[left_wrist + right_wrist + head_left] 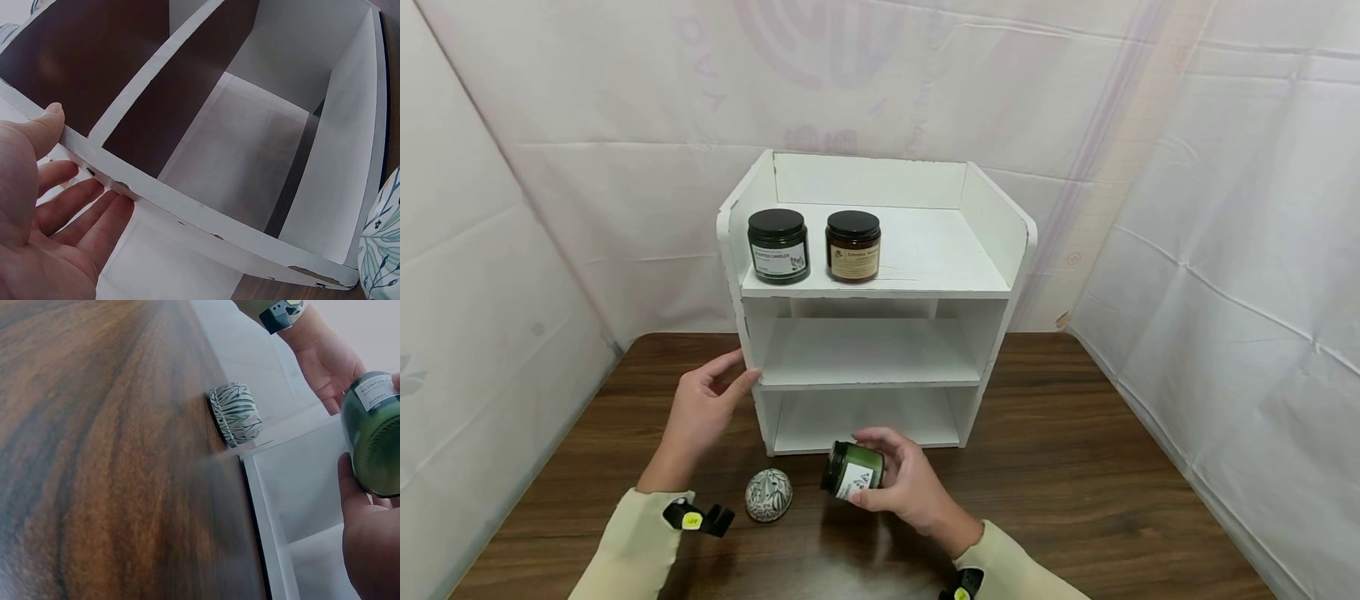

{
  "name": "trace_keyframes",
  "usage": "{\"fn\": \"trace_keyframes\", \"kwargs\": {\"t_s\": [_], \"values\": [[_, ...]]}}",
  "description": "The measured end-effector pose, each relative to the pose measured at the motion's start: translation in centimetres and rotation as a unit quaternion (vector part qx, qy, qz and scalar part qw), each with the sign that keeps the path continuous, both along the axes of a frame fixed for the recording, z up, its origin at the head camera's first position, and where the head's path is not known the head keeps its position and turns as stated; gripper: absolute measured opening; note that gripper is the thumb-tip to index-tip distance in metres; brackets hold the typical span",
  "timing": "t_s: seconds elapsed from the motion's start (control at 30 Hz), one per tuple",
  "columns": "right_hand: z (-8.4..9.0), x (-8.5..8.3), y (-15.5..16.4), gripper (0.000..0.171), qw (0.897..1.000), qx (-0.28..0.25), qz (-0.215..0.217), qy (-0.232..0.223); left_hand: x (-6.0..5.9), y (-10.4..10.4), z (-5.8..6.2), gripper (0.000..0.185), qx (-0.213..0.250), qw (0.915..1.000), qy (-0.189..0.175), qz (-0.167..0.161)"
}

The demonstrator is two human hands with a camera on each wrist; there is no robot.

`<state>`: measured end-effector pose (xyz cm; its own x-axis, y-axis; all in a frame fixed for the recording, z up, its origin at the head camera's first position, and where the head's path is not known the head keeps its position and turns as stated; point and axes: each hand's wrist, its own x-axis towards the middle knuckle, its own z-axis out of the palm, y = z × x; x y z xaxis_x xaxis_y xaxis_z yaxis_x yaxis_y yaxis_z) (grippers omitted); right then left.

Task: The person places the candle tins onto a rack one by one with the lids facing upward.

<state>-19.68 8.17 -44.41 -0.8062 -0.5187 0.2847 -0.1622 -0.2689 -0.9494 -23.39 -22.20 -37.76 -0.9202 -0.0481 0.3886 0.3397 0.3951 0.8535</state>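
A white three-tier shelf (880,333) is standing at the back of the brown table (1075,467), directly ahead of both my hands; its middle and bottom tiers are showing nothing inside. Two black-lidded jars are sitting side by side on the top tier: a green jar (778,246) at left and a brown jar (853,246) just beside it. One patterned round container (768,494) is lying on the table between my wrists. My left hand (703,412) is resting against the shelf's left front edge, its fingers (81,209) straight and spread, thumb on the edge. My right hand (906,483) is gripping a third jar, a green candle jar (852,471), tilted on its side just in front of the bottom tier, fingers curled round it.
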Motion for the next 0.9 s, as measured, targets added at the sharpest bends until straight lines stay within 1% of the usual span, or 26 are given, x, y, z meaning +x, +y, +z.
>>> {"fn": "trace_keyframes", "kwargs": {"t_s": [0.07, 0.13, 0.23, 0.33, 0.6, 0.9], "values": [[0.06, -0.07, 0.0, 0.071, 1.0, 0.003, 0.008, -0.002, 0.02, 0.0, 0.0, 0.052, 0.002, 1.0, -0.001, 0.0], [0.1, -0.09, 0.02, 0.067, 1.0, 0.007, 0.012, -0.006, 0.02, 0.0, -0.01, 0.052, 0.001, 1.0, -0.003, 0.001], [0.14, -0.09, 0.04, 0.062, 1.0, 0.014, 0.01, -0.006, 0.02, 0.01, -0.01, 0.052, 0.0, 1.0, -0.004, 0.002], [0.17, -0.09, 0.08, 0.06, 1.0, 0.019, 0.004, -0.001, 0.02, 0.01, 0.01, 0.052, 0.0, 1.0, -0.002, 0.002], [0.32, -0.09, 0.2, 0.061, 0.999, 0.034, -0.017, 0.009, 0.09, -0.04, -0.01, 0.052, -0.004, 1.0, -0.002, 0.001], [0.53, 0.04, 0.2, 0.064, 1.0, 0.019, -0.02, 0.013, 0.1, -0.07, -0.01, 0.053, -0.005, 1.0, -0.004, 0.001]]}}
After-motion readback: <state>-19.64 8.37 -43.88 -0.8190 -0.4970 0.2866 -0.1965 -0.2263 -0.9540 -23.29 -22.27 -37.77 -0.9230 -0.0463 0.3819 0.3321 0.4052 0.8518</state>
